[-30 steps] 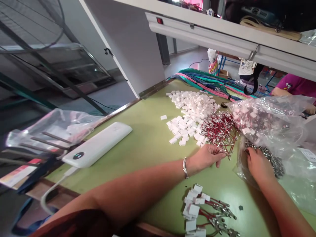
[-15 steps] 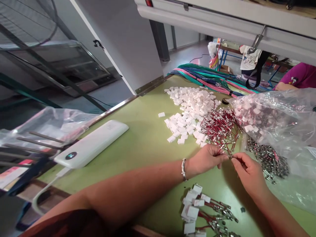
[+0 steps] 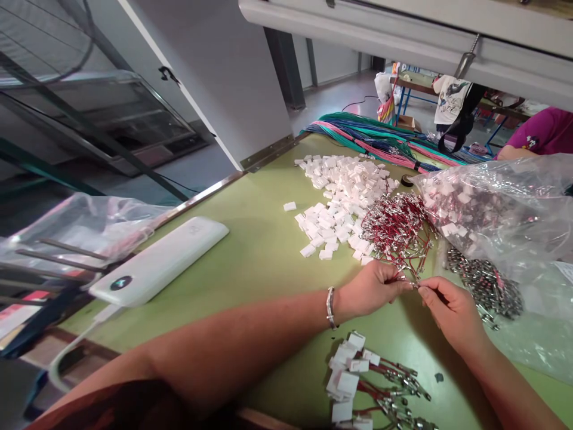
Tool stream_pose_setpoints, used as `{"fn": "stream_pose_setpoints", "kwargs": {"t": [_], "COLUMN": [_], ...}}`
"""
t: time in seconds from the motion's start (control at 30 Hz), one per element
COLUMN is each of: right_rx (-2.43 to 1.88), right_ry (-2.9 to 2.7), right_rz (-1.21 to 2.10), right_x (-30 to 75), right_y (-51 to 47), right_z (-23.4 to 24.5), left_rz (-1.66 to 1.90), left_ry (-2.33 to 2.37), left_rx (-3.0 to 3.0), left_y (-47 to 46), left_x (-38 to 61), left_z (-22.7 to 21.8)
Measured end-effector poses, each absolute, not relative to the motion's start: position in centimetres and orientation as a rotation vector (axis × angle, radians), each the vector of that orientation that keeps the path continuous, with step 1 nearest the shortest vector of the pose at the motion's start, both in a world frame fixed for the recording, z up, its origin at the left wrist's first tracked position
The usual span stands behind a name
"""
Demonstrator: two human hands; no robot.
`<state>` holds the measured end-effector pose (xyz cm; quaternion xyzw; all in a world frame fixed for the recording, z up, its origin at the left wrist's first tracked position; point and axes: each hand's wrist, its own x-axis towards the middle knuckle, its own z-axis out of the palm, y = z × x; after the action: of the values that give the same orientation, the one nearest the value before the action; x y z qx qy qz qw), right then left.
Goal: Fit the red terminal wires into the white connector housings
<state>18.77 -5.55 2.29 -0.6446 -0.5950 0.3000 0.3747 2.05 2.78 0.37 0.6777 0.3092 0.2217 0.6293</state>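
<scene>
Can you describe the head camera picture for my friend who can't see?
A person's left grip and right grip pinch a tiny metal piece near a pile of metal-ended red wires. White plastic pieces are heaped beside them, and a white power bank lies at left on a green table.

Smooth, semi-gloss green tabletop [image 3: 255,245], metal strip [image 3: 210,190] along its left edge; near it, smooth plastic power bank [image 3: 165,260]. Shiny metal terminals [image 3: 487,283]; matt plastic connector housings [image 3: 344,176]; wrinkled, glossy plastic bag [image 3: 528,233].
</scene>
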Motion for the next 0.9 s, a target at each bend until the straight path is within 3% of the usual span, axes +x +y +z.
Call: {"fn": "stream_pose_setpoints", "kwargs": {"t": [0.2, 0.3, 0.37, 0.57, 0.77, 0.9], "right_rx": [-1.568, -1.52, -1.576, -1.667, -1.749, -1.767], "right_ry": [-1.127, -1.026, -1.117, -1.767, -1.726, -1.748], "right_rz": [1.274, 1.37, 1.3, 0.609, 0.765, 0.59], "right_x": [18.5, 18.5, 18.6, 18.9, 18.5, 18.5], "right_y": [-5.7, -5.6, -5.6, -5.7, -5.8, -5.7], "right_z": [1.5, 1.7, 1.9, 2.7, 2.3, 2.1], "left_rz": [0.49, 0.499, 0.499, 0.544, 0.478, 0.669], "left_ry": [0.638, 0.607, 0.616, 0.617, 0.454, 0.443], "left_rx": [1.616, 1.616, 1.628, 2.013, 2.487, 2.466], "left_y": [3.3, 3.3, 3.2, 3.0, 2.8, 3.5], "left_x": [1.7, 1.7, 1.8, 1.3, 0.7, 0.9], "left_z": [0.7, 0.4, 0.2, 0.2, 0.6, 1.0]}}
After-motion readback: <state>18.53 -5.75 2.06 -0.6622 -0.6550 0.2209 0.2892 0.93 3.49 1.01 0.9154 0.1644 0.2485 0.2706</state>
